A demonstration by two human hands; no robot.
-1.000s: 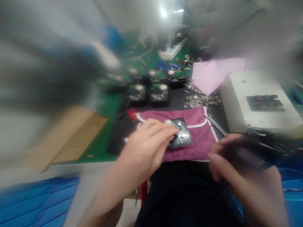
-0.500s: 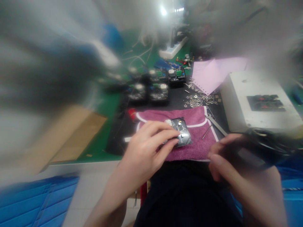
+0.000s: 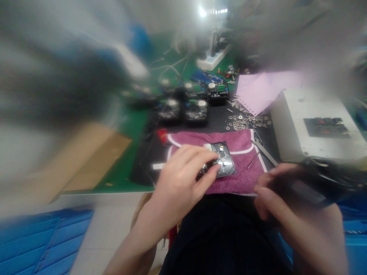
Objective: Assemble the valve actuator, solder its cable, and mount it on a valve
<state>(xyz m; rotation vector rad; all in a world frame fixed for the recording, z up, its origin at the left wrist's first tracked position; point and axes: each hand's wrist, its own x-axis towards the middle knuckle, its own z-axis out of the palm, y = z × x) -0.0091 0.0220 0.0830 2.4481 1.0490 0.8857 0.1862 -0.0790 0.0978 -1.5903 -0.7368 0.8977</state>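
A dark square circuit board (image 3: 228,162) with small parts and silvery spots lies face up on a folded purple cloth (image 3: 243,175) with white edging. My left hand (image 3: 183,175) is bent over the board's left side, thumb and forefinger drawn together on its surface; the palm hides part of it. At the right, my right hand (image 3: 272,191) is curled round a dark object (image 3: 295,187), too blurred to name, held off the cloth. Between the hands, a thin metal rod (image 3: 253,159) and an open-end wrench (image 3: 265,152) lie at the cloth's right edge.
Several black modules with boards and white knobs (image 3: 196,110) stand behind the cloth. Washers (image 3: 242,122) and small metal pins are scattered beside pink paper (image 3: 255,91). A white box (image 3: 295,133) stands right, a power strip (image 3: 213,59) at the back, cardboard (image 3: 97,160) left.
My left thumb and forefinger have shifted, coming closer together over the board. The whole view has moved slightly. My right hand keeps its hold on the dark object.
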